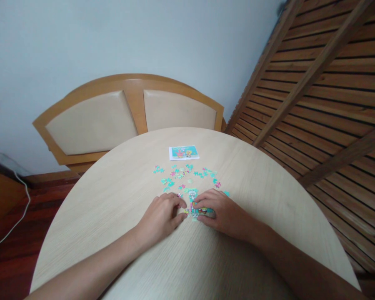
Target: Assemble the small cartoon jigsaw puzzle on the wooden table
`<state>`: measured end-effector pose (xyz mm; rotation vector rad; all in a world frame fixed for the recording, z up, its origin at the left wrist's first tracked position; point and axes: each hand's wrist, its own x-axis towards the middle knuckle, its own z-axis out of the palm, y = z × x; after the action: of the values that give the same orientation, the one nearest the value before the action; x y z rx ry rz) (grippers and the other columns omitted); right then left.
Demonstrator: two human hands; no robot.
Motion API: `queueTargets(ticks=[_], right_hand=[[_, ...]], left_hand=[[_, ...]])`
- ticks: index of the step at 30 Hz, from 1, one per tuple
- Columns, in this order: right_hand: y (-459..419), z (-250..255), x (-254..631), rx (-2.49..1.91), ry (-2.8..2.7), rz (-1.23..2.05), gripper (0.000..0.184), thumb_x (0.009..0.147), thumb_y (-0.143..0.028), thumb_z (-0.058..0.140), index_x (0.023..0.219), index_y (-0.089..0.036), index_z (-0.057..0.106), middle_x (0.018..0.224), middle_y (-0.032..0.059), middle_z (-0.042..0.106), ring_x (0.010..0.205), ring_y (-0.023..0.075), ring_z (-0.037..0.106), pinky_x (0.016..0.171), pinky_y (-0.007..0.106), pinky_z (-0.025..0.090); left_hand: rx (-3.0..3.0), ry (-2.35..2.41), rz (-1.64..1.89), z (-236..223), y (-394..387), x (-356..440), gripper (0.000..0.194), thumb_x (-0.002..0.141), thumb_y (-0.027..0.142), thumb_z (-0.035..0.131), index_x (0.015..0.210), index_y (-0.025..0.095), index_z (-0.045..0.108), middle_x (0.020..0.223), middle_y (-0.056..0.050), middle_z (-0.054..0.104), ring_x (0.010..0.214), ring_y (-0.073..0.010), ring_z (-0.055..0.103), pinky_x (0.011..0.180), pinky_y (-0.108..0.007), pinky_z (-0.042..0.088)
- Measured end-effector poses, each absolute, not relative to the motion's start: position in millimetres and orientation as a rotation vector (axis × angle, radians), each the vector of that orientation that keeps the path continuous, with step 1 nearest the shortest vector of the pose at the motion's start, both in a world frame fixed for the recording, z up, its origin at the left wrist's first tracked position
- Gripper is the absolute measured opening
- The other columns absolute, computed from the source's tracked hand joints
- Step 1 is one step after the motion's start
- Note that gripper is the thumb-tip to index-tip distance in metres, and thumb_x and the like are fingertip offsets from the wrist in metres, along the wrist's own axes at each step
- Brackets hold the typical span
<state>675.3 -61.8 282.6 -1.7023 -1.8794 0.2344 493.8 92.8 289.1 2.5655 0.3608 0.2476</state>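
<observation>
In the head view, a partly joined jigsaw puzzle (193,195) lies flat near the middle of the table, showing a pale green cartoon figure. My left hand (164,212) is at its left edge, with thumb and fingers curled about a small yellowish puzzle piece (186,211). From the right, my right hand (220,210) rests over the joined section, its fingertips and thumb gripping it and partly covering it. Loose puzzle pieces (170,182) in teal, pink and yellow are scattered just beyond both hands.
Behind the loose pieces lies a picture card (184,153) with pink and yellow cartoon figures. The round wooden table (118,233) faces a padded bench back (93,121) against the wall. Wooden slats (318,87) slope along the right. A white cable (27,200) hangs at left.
</observation>
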Motion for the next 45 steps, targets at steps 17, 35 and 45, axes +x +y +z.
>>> queueTargets(ticks=[17,35,45], right_hand=[[-61.9,284.3,673.9,-1.715,-1.897,0.223,0.017,0.086,-0.022,0.073,0.102,-0.023,0.073,0.11,0.0054,0.072,0.104,0.0229,0.063,0.094,0.04,0.046],[-62.8,286.1,674.0,-1.624,-2.206,0.031,0.016,0.088,-0.017,0.064,0.097,-0.027,0.074,0.113,0.0022,0.072,0.098,0.0205,0.065,0.083,0.035,0.047],[-64.2,287.8,677.3,-1.597,-2.214,0.097,0.017,0.089,-0.019,0.064,0.098,-0.027,0.076,0.113,0.0036,0.073,0.098,0.0201,0.066,0.087,0.035,0.05]], left_hand=[[2.531,0.325,0.175,283.1,88.0,493.6,0.012,0.084,0.016,0.069,0.093,0.024,0.068,0.097,-0.001,0.07,0.1,-0.0234,0.062,0.085,-0.034,0.047],[2.809,-0.079,0.194,299.7,87.6,491.6,0.02,0.096,0.019,0.055,0.087,0.021,0.072,0.089,-0.003,0.069,0.087,-0.0192,0.064,0.081,-0.034,0.047],[2.803,0.003,0.272,307.7,117.0,490.3,0.02,0.099,0.022,0.05,0.1,0.022,0.07,0.1,-0.003,0.071,0.096,-0.0192,0.066,0.085,-0.033,0.052]])
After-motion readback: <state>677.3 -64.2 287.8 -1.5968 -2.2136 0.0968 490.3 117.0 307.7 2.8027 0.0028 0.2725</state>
